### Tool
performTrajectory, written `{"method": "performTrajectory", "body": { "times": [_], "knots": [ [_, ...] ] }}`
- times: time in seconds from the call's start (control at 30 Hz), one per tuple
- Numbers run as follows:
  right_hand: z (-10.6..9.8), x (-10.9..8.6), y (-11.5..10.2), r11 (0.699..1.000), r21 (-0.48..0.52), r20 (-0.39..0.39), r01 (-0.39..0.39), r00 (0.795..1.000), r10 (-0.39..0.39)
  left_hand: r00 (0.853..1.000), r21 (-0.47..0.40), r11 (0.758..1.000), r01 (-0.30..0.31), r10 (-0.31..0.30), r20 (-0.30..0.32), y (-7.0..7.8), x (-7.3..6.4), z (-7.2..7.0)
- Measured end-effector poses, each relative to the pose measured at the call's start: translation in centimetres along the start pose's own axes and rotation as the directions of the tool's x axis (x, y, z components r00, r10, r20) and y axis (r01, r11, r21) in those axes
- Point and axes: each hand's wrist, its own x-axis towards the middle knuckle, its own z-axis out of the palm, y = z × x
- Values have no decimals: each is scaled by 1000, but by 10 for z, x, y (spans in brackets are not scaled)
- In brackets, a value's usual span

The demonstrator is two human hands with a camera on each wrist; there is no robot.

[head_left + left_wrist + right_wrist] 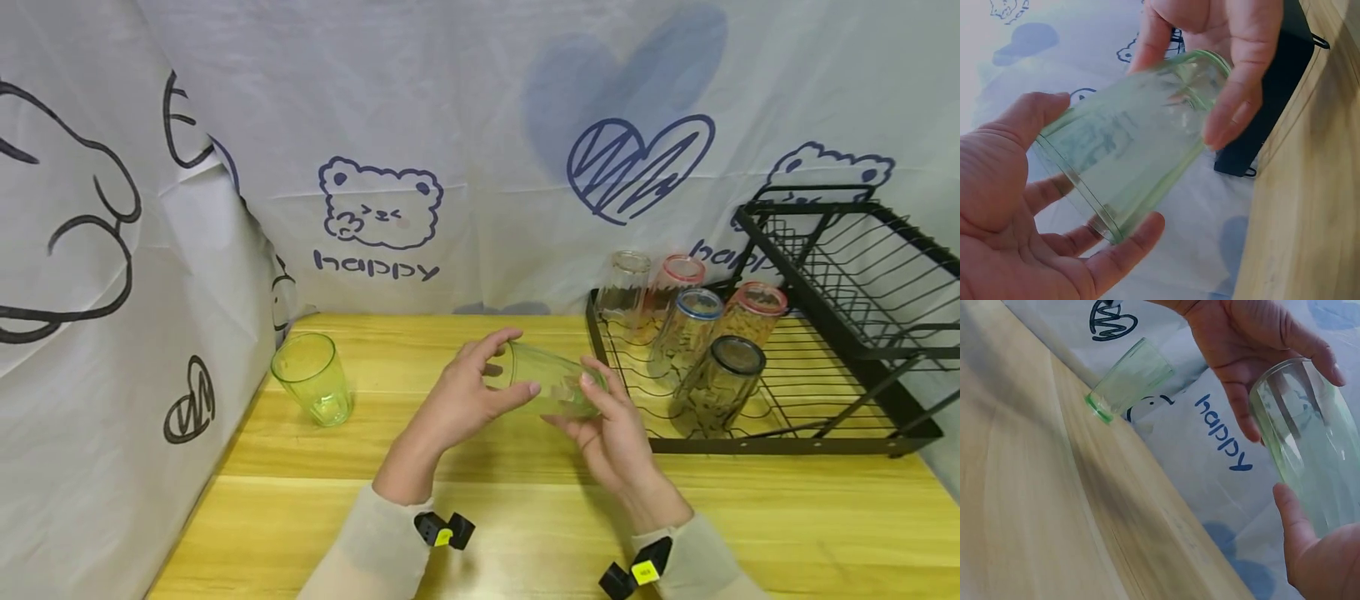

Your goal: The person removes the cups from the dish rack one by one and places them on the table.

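Note:
Between both hands, above the table, a clear green glass (551, 382) lies tilted on its side, its mouth toward the left hand. My left hand (474, 385) grips the rim end, with the thumb on the near side and fingers around the far side. At the base end, my right hand (617, 429) holds the glass with thumb and fingers about it. The left wrist view shows the thick base of this glass (1129, 144) within the right fingers. A second green glass (311, 379) stands upright on the table to the left.
On the right stands a black two-tier dish rack (795, 446). Several glasses are upside down on its lower tier, among them a dark one (716, 392) and a blue-rimmed one (686, 333). White printed cloth (480, 150) hangs behind and at the left of the wooden table (517, 525).

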Motion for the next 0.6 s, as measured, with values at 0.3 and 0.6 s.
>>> {"method": "performTrajectory", "body": {
  "times": [0.3,0.6],
  "knots": [
    [0,-4,4,957,-289,25,5,1000,2,999,177,984,4,3,-39,12,-8,-8],
    [-8,-10,2,736,-665,63,125,992,-112,1000,264,965,0,5,-20,18,-13,-17]
  ]
}}
